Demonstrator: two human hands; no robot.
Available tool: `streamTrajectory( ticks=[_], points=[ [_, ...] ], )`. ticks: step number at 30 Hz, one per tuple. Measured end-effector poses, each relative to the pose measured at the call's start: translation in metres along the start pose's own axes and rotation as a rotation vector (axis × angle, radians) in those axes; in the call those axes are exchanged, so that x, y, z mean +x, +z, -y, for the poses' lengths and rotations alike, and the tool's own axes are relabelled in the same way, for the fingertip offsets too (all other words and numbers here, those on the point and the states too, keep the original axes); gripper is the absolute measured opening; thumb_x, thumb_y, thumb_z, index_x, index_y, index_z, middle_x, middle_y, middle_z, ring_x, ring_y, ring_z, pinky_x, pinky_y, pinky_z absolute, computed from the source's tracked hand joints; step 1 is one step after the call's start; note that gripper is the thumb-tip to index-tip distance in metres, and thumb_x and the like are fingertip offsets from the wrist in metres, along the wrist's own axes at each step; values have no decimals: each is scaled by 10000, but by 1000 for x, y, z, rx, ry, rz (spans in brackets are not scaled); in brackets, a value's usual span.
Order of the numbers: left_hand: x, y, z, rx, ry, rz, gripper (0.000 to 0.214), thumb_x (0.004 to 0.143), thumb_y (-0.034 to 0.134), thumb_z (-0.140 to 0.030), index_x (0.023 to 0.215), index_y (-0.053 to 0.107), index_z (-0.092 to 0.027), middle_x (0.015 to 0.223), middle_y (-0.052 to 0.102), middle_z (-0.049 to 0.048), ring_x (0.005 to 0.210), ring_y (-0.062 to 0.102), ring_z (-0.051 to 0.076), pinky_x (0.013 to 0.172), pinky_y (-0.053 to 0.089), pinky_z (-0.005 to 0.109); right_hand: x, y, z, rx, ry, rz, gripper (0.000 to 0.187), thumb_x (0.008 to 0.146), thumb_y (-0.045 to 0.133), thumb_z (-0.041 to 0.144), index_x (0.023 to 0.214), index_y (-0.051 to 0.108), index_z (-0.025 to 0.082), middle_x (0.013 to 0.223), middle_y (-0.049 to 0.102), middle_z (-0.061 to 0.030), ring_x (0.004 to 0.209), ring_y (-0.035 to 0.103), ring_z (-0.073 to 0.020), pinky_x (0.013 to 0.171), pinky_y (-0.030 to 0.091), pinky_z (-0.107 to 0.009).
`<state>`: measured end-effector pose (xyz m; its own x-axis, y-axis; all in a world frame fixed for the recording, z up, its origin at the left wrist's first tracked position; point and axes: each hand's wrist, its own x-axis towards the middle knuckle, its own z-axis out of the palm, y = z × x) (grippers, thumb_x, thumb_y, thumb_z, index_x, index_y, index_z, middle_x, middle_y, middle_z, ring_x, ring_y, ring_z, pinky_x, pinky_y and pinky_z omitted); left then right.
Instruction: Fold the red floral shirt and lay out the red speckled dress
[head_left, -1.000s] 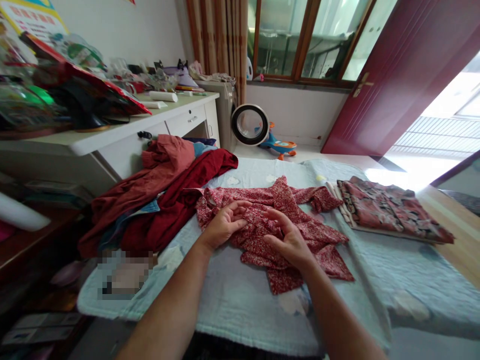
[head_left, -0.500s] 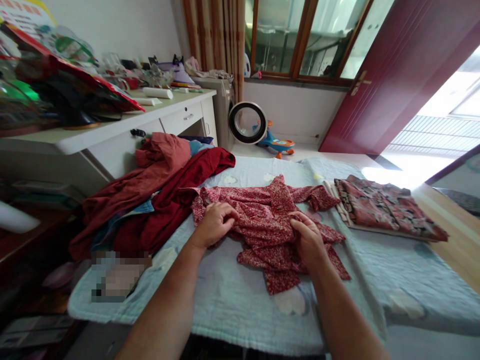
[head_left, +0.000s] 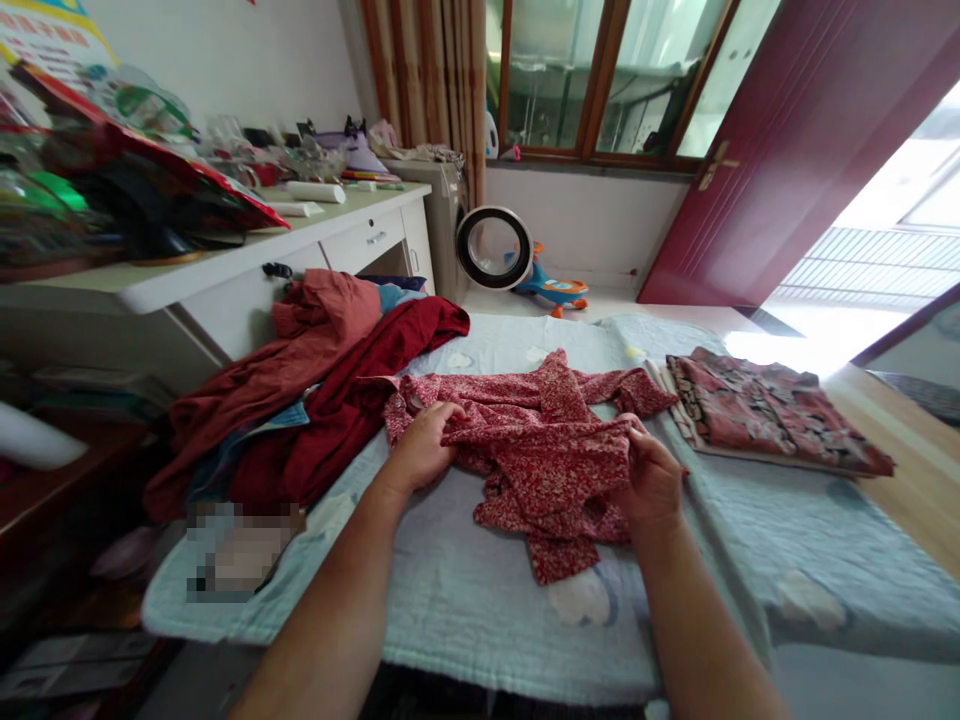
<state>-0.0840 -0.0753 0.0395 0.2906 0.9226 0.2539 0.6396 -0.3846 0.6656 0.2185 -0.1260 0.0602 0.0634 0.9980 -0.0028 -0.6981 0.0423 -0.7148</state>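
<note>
A red shirt with a small pale floral pattern point(head_left: 540, 470) lies crumpled over the middle of the bed, its sleeves spread to the sides. My left hand point(head_left: 429, 445) is closed on the cloth at its left part. At the right, my right hand point(head_left: 651, 475) pinches the fabric's edge and holds it a little raised. Between the two hands the cloth is stretched fairly taut. Part of the shirt's right side is hidden behind my right hand.
Left lies a heap of dark red clothes point(head_left: 352, 400) and a rust-coloured garment point(head_left: 322, 310). A folded patterned garment point(head_left: 780, 410) lies right, on the pale blue bedcover point(head_left: 480, 620). Behind are a cluttered desk point(head_left: 375, 215), a washing machine with its round door point(head_left: 495, 248) open, and a blue ride-on toy point(head_left: 551, 285).
My right hand has moved right with the shirt's edge, pulling the cloth tighter between my hands. My left hand has shifted slightly left and keeps its hold.
</note>
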Motion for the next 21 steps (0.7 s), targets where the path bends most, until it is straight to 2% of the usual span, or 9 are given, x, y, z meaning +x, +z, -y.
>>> streamTrajectory(
  ticks=[2, 4, 9, 12, 13, 15, 16, 18, 21],
  points=[
    [-1, -5, 3, -94, -41, -18, 293, 675, 599, -138, 961, 625, -193, 992, 636, 42, 938, 609, 213, 872, 475, 331, 2, -5, 3, 10, -12, 4, 174, 660, 678, 225, 738, 522, 228, 557, 520, 89, 472, 505, -81, 500, 436, -193],
    [-3, -12, 4, -256, -105, 16, 227, 705, 635, -218, 930, 626, -186, 931, 647, 29, 876, 613, 195, 811, 484, 305, 4, -11, 5, -14, -39, -8, 186, 659, 674, 256, 726, 502, 233, 541, 492, 90, 459, 486, -88, 492, 423, -206],
    [-13, -39, -5, -621, -281, 77, 283, 713, 721, -374, 883, 616, -174, 758, 599, -17, 657, 544, 120, 606, 431, 218, 11, -24, 5, -229, -49, -86, 156, 676, 636, 339, 745, 545, 233, 599, 522, 61, 504, 480, -119, 531, 411, -251],
    [-11, -52, -11, -636, -303, 215, 310, 753, 701, -453, 733, 583, -166, 621, 499, -45, 532, 426, 81, 505, 337, 194, 15, -26, -2, -682, -66, -111, 137, 703, 618, 342, 748, 612, 212, 684, 564, 10, 609, 510, -161, 602, 426, -293],
    [-8, -54, -12, -605, -296, 259, 338, 761, 690, -468, 683, 566, -164, 594, 473, -48, 514, 397, 77, 488, 311, 194, 15, -24, -6, -887, -139, -141, 143, 704, 624, 329, 770, 642, 204, 742, 589, -15, 684, 535, -188, 663, 444, -321],
    [1, -54, -12, -511, -272, 275, 365, 776, 662, -491, 651, 562, -162, 590, 469, -43, 519, 396, 83, 489, 311, 202, 13, -17, -15, -1244, -391, -197, 191, 712, 638, 297, 865, 690, 195, 913, 622, -69, 884, 556, -250, 836, 445, -397],
    [5, -53, -11, -458, -259, 247, 355, 782, 647, -496, 681, 587, -161, 618, 497, -33, 544, 428, 93, 511, 340, 208, 11, -12, -20, -1356, -522, -176, 219, 729, 637, 280, 922, 700, 197, 1000, 620, -87, 977, 544, -271, 913, 420, -428],
    [12, -51, -9, -359, -228, 170, 336, 778, 644, -492, 835, 652, -162, 733, 573, -5, 645, 520, 128, 602, 425, 236, 5, -1, -28, -1443, -661, 23, 221, 794, 613, 257, 993, 700, 215, 1098, 611, -92, 1072, 526, -266, 986, 390, -439],
    [12, -50, -3, -222, -146, 210, 498, 704, 725, -441, 1132, 645, -200, 1008, 625, 44, 905, 608, 197, 818, 495, 308, -4, 12, -36, -1432, -578, 410, 141, 847, 619, 262, 962, 695, 232, 1027, 644, -64, 1006, 559, -222, 940, 435, -389]
  ],
)
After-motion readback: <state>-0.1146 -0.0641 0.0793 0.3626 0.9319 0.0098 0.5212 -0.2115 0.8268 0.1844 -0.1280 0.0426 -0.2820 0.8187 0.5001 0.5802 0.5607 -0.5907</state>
